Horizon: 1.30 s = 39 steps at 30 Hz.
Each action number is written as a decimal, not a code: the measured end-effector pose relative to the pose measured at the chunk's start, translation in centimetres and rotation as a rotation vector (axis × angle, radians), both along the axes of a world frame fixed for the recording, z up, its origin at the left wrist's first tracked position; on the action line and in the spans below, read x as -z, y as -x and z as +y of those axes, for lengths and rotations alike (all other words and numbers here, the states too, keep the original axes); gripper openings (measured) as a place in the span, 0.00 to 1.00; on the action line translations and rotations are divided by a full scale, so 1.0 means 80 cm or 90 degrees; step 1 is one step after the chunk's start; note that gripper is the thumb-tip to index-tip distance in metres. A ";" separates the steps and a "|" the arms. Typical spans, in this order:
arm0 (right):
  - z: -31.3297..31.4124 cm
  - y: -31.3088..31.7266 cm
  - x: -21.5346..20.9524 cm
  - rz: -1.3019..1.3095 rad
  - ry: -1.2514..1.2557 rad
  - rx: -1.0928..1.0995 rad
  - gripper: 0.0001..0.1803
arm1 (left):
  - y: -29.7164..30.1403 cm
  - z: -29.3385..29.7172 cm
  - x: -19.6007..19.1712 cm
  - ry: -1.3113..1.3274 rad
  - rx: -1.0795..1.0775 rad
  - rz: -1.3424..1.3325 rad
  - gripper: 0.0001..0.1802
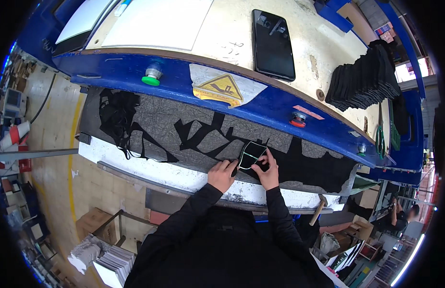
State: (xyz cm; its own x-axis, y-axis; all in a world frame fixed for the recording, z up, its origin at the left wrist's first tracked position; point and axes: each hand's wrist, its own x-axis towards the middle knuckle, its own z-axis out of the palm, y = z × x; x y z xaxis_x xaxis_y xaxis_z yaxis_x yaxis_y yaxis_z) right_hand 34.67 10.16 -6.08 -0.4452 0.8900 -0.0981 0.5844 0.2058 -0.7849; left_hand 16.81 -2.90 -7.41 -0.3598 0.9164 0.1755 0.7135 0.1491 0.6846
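A small cutting die (251,154), a pale-edged metal outline with a green crossbar, lies on black sheet material (309,165) in front of me. My right hand (267,172) grips its right side between thumb and fingers. At its lower left corner, my left hand (223,175) is closed with the fingertips against the edge; what lies under those fingertips is partly hidden. Left of the die, cut-out black scrap (196,137) spreads over the grey cutting bed (160,115). A tangled heap of black offcuts (117,117) sits at the bed's far left.
Beyond the bed runs a blue machine beam (176,72) with a green button (151,78) and a red button (298,120). Above it rest a phone (273,45) and stacked black pieces (364,79). A hammer (319,210) lies at the front right edge. Another person (401,218) is far right.
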 end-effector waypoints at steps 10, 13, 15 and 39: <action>0.023 0.008 -0.017 -0.026 0.066 -0.027 0.56 | 0.013 0.016 -0.009 -0.001 0.012 0.020 0.34; 0.028 0.012 -0.019 -0.055 0.038 -0.039 0.58 | 0.016 0.026 -0.015 -0.023 -0.001 0.040 0.24; 0.036 0.012 -0.024 -0.072 0.080 -0.039 0.59 | 0.020 0.031 -0.018 -0.018 0.004 0.036 0.24; 0.097 -0.090 -0.048 0.218 -0.025 0.296 0.19 | 0.052 -0.009 -0.074 0.000 0.107 0.017 0.42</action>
